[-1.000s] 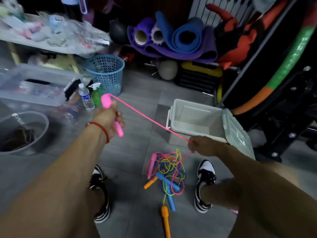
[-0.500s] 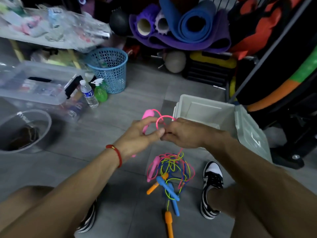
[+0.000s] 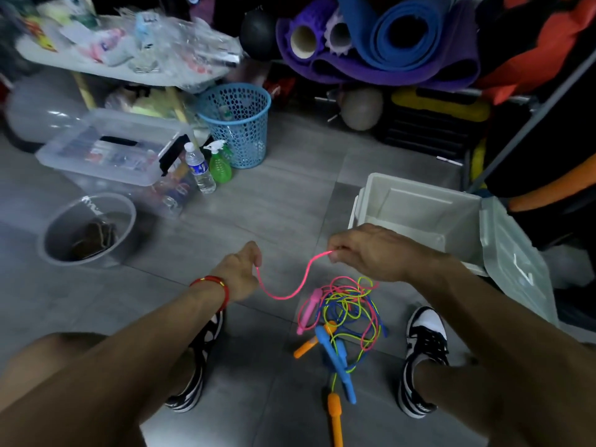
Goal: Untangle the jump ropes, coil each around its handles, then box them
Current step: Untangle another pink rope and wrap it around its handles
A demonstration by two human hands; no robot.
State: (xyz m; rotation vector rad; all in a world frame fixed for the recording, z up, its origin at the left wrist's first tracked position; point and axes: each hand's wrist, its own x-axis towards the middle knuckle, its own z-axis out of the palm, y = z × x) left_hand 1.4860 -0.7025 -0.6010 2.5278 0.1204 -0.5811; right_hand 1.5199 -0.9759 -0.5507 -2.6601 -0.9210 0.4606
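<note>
A slack pink rope (image 3: 290, 287) sags between my two hands above the floor. My left hand (image 3: 240, 274) is closed around one end of it; the pink handle seen earlier is hidden inside that hand. My right hand (image 3: 371, 253) pinches the rope farther along, near the white box (image 3: 416, 204), which stands open with its lid (image 3: 512, 259) hanging at the right. Below my right hand lies a tangle of pink, yellow-green and blue ropes (image 3: 346, 312) with a pink handle (image 3: 309, 309), blue handles (image 3: 335, 359) and orange handles (image 3: 334, 417).
My two black-and-white shoes (image 3: 424, 356) flank the tangle. A clear lidded bin (image 3: 109, 153), water bottle (image 3: 200, 169), green spray bottle (image 3: 220, 162) and blue basket (image 3: 237, 124) stand at the left, a grey bowl (image 3: 87, 230) nearer. Rolled mats (image 3: 380, 40) fill the back.
My hands met in front of me half a second ago; they have since drawn apart and lower, leaving a slack loop of pink rope between them. The pink handle is no longer visible.
</note>
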